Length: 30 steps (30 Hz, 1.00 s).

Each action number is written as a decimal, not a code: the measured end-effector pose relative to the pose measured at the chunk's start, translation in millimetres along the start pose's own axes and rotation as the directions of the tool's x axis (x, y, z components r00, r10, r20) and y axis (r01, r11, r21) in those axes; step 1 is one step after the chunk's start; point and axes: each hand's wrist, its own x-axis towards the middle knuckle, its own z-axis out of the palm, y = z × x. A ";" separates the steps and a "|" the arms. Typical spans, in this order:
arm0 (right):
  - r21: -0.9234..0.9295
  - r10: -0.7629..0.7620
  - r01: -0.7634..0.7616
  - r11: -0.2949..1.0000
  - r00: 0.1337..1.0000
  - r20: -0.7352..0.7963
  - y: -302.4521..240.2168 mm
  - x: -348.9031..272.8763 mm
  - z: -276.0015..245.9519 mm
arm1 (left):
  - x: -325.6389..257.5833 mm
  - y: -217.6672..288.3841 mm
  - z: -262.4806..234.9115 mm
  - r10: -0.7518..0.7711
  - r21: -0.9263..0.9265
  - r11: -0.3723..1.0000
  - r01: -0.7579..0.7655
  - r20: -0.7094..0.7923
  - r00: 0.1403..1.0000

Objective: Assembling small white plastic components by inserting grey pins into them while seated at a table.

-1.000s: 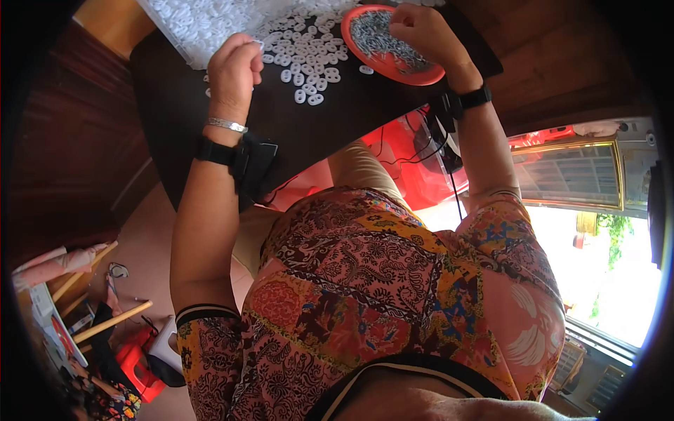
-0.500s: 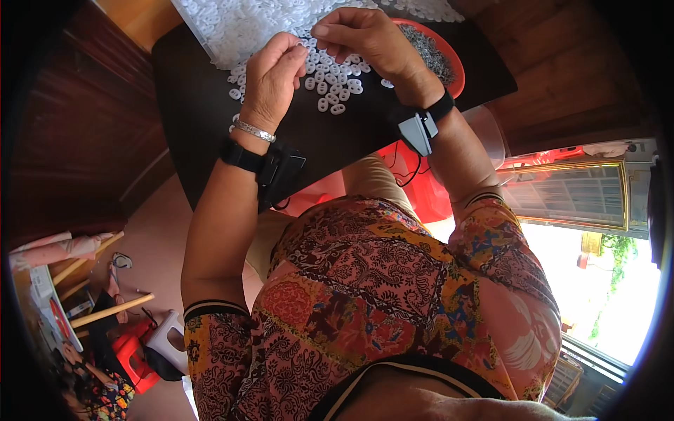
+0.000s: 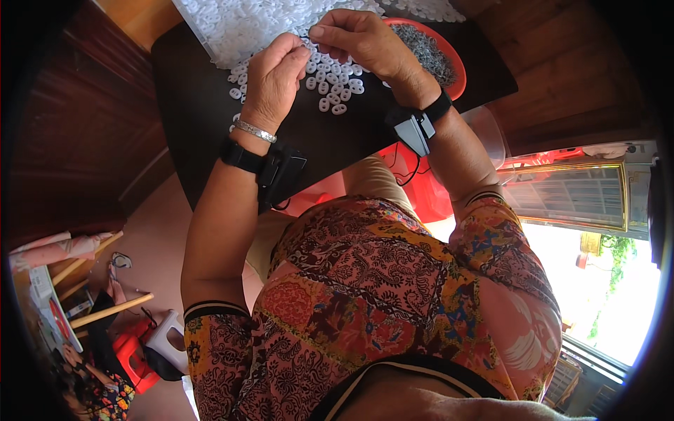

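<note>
Toward eleven o'clock, above a dark tabletop (image 3: 337, 137), left hand (image 3: 274, 77) with thumb and forefinger pinched together, other fingers curled in. Just beside it at twelve, right hand (image 3: 368, 45), thumb drawn in to the forefinger, remaining fingers folded beneath. Cannot tell what, if anything, either pinch grips. Between and below the hands, loose white oval two-holed plastic pieces (image 3: 335, 89) scattered on the tabletop; beyond the left hand, at eleven, many more heaped against a clear wall (image 3: 199, 38). At one o'clock, partly behind the right hand, orange-red bowl (image 3: 457, 76) of small grey metal parts (image 3: 432, 56). On the left wrist, silver bracelet (image 3: 254, 131) and black strap (image 3: 242, 156); on the right, grey device (image 3: 413, 133) strapped on. Out near eight, pale wooden stick (image 3: 116, 310) above pink floor (image 3: 161, 238).
</note>
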 end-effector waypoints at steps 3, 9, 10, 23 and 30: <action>0.010 -0.054 0.054 0.998 0.997 0.052 14.7 3.5 -4.7 | 1.2 -2.2 0.8 0.003 0.020 1.000 -0.003 0.005 1.000; -0.046 -0.067 0.069 0.997 0.996 0.053 5.4 -0.3 -3.7 | 1.8 -3.8 0.2 0.004 0.039 0.999 -0.005 0.023 1.000; -0.070 -0.004 0.005 0.998 1.000 0.017 -0.8 -1.6 -2.5 | 1.8 -4.4 -0.3 0.014 0.040 0.999 -0.015 0.026 1.000; -0.194 -0.159 0.160 0.968 0.987 0.019 22.8 0.8 -1.9 | 1.2 -5.7 1.7 -0.006 0.081 0.997 0.003 0.036 0.999; -0.380 -0.288 0.260 0.887 0.958 -0.015 8.9 -1.9 6.2 | 0.8 -10.0 2.1 0.037 0.107 0.994 -0.037 0.007 0.999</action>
